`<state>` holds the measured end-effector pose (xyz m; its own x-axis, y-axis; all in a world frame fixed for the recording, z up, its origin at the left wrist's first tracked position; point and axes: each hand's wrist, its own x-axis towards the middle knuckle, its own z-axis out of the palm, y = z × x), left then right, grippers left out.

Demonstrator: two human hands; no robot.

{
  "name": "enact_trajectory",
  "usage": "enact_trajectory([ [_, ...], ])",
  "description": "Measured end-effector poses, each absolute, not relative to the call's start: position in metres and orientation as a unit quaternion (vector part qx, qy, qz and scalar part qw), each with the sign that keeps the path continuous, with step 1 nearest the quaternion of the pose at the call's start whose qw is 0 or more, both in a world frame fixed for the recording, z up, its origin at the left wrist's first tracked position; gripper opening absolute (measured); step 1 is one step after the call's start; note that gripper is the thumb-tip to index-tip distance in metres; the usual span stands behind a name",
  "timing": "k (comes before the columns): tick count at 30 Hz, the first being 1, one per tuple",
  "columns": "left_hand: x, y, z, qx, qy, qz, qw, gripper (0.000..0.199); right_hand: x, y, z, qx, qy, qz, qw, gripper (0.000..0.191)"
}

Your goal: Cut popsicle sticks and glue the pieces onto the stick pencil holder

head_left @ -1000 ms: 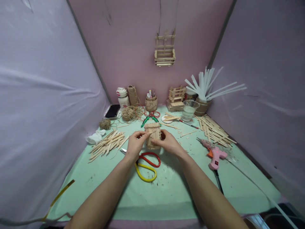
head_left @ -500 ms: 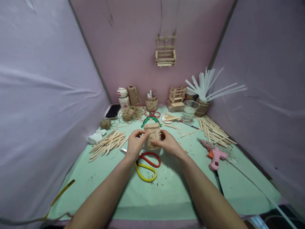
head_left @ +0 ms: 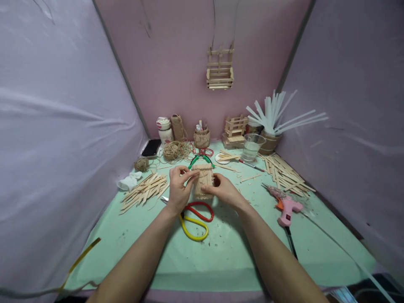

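My right hand (head_left: 227, 191) grips a small wooden container (head_left: 204, 180) by its right side, thumb across the front. My left hand (head_left: 178, 190) has thumb and fingers drawn together at its upper left edge; I cannot tell whether they pinch anything. The container is before me, just beyond the scissors (head_left: 197, 239), with green-handled pliers (head_left: 192, 161) right behind. Sticks (head_left: 143, 191) lie leftward, a pink glue gun (head_left: 288, 208) rightward.

Craft workspace between sheeted walls (head_left: 69, 139): pink glue gun (head_left: 288, 207), wooden sticks (head_left: 143, 191), twine (head_left: 173, 150), scissors (head_left: 198, 240) on green table (head_left: 217, 263).
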<state>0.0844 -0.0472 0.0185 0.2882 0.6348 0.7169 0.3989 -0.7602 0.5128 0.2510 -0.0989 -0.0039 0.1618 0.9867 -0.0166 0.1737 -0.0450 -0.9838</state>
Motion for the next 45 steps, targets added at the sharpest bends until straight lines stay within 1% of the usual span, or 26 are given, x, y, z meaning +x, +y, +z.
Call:
enact_trajectory([
  [7,0.0856,-0.0451,0.0159,0.798,0.327,0.495,0.108,0.016,0.2497,-0.1021,0.0031,-0.593,-0.489,0.419,0.482,0.05],
  [17,0.0863,-0.0416,0.0118,0.803,0.309,0.501,0.097,0.016,0.2486,-0.1029,0.0051,-0.592,-0.494,0.417,0.481,0.051],
  [38,0.0866,-0.0463,0.0149,0.803,0.332,0.487,0.086,0.016,0.2478,-0.1027,0.0044,-0.588,-0.485,0.42,0.493,0.047],
  [42,0.0862,-0.0486,0.0165,0.797,0.333,0.492,0.109,0.017,0.2473,-0.1032,0.0053,-0.591,-0.485,0.417,0.492,0.047],
  [45,0.0857,-0.0491,0.0158,0.755,0.359,0.522,0.172,0.029,0.2474,-0.1039,0.0061,-0.592,-0.486,0.411,0.494,0.046],
])
